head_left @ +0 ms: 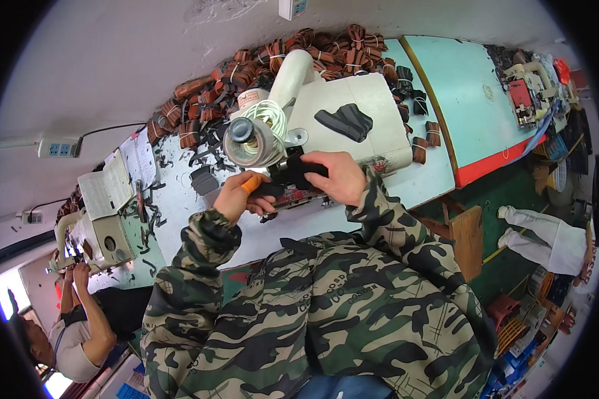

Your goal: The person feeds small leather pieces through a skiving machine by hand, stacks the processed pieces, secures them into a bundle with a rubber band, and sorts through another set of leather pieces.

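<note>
The head view looks down on a person in a camouflage jacket at a white sewing machine (353, 106) on a pale worktable (193, 199). Both hands sit at the front of the machine, closed on a black strap piece (293, 174): the right hand (338, 176) grips its upper end with fingers curled over it, and the left hand (238, 196), wearing an orange finger guard (251, 183), pinches the lower end. The piece lies just under the machine's head, beside the handwheel and a coil of white cord (269, 114) — so it seems to be in the middle of being fed or stitched, though the needle itself is hidden behind the hands.

As a judgement of progress: a long heap of brown-and-black bundles (279, 56) is stacked along the far edge of the table and looks like work already bundled, while loose black pieces (206, 179) scattered near the left hand and one black piece on top of the machine (345, 122) appear to be waiting. How many remain cannot be counted. At the lower left another person (80, 326) works at a separate machine (103, 226).
</note>
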The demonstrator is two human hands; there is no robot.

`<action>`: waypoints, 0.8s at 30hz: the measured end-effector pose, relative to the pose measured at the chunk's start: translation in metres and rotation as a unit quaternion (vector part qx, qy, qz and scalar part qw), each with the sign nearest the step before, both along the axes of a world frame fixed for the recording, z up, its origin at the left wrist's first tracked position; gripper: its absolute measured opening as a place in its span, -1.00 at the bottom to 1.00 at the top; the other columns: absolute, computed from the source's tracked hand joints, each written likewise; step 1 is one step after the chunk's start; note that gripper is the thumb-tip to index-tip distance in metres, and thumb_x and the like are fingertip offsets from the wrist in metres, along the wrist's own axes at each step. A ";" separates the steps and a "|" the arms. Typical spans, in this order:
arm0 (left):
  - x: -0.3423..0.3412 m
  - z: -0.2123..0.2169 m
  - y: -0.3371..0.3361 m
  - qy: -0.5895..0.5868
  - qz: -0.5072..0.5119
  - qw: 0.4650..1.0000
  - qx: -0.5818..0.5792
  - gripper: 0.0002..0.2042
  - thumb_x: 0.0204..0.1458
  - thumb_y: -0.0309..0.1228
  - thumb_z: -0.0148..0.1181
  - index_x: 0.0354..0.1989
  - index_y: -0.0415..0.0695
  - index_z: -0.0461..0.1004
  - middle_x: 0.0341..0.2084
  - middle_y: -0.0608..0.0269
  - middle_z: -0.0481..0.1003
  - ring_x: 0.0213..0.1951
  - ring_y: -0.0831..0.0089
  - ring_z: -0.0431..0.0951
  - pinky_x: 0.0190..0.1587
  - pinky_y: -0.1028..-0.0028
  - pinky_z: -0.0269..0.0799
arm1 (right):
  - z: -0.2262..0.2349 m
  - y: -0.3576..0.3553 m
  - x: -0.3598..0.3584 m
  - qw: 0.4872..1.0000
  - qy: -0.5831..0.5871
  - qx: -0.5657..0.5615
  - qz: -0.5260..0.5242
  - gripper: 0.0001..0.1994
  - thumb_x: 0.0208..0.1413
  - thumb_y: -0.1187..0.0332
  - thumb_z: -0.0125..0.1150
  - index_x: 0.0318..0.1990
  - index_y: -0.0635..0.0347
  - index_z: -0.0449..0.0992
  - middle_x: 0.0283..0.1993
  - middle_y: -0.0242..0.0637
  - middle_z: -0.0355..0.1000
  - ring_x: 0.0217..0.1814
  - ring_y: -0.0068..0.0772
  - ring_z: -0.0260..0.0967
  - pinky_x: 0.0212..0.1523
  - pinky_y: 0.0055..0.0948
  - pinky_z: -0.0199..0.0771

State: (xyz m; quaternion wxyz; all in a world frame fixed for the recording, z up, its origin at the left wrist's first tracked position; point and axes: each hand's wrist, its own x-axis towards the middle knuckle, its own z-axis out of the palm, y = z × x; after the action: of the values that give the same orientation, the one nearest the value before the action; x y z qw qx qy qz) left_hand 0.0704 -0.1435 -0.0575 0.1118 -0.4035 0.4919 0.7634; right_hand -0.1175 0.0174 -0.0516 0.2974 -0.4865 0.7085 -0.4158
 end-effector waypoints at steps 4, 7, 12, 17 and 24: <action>0.014 0.006 0.005 0.072 0.038 0.997 0.015 -0.77 0.23 -0.41 -0.16 -0.09 -0.33 0.31 -0.42 0.03 0.52 -0.44 0.35 0.61 -0.46 0.60 0.51 | 0.017 0.018 -0.021 0.996 -0.060 0.050 -0.045 -0.70 -0.05 0.44 0.21 -0.13 0.37 0.46 -0.29 -0.10 0.51 -0.32 -0.39 0.48 -0.23 -0.49 0.44; 0.017 0.012 0.000 0.011 -0.028 0.999 -0.029 -0.75 0.23 -0.41 -0.22 -0.11 -0.35 0.30 -0.50 0.04 0.50 -0.52 0.34 0.59 -0.57 0.58 0.46 | 0.030 0.021 -0.028 0.991 -0.111 0.073 -0.014 -0.75 -0.01 0.45 0.19 -0.16 0.38 0.47 -0.35 -0.25 0.50 -0.36 -0.60 0.39 -0.29 -0.56 0.41; 0.007 0.014 -0.007 -0.047 -0.075 0.993 -0.078 -0.72 0.22 -0.37 -0.24 -0.07 -0.32 0.30 -0.60 0.10 0.48 -0.63 0.37 0.56 -0.69 0.57 0.37 | 0.016 0.018 -0.013 0.992 -0.103 0.070 0.026 -0.73 -0.06 0.40 0.19 -0.20 0.35 0.47 -0.31 -0.05 0.49 -0.29 -0.19 0.48 -0.23 -0.40 0.44; -0.003 0.013 -0.007 -0.046 -0.090 0.993 -0.065 -0.70 0.21 -0.35 -0.23 -0.06 -0.31 0.30 -0.63 0.12 0.48 -0.67 0.38 0.54 -0.76 0.56 0.32 | -0.001 0.012 -0.008 0.997 -0.049 0.008 0.062 -0.73 -0.08 0.38 0.19 -0.19 0.30 0.49 -0.31 -0.05 0.48 -0.28 -0.06 0.46 -0.19 -0.33 0.43; -0.015 0.016 -0.011 -0.068 -0.200 0.973 -0.097 -0.74 0.21 -0.32 -0.20 -0.26 -0.26 0.35 -0.65 0.14 0.49 -0.74 0.43 0.51 -0.82 0.62 0.22 | 0.006 0.002 -0.005 0.998 -0.025 0.056 0.026 -0.71 -0.10 0.37 0.17 -0.17 0.25 0.50 -0.26 -0.01 0.48 -0.23 -0.03 0.45 -0.18 -0.30 0.44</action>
State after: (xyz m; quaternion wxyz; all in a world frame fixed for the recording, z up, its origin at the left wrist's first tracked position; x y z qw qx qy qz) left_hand 0.0556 -0.1543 -0.0416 0.2552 -0.3568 0.6254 0.6454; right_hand -0.1224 0.0190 -0.0454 0.3527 -0.4768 0.7101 -0.3795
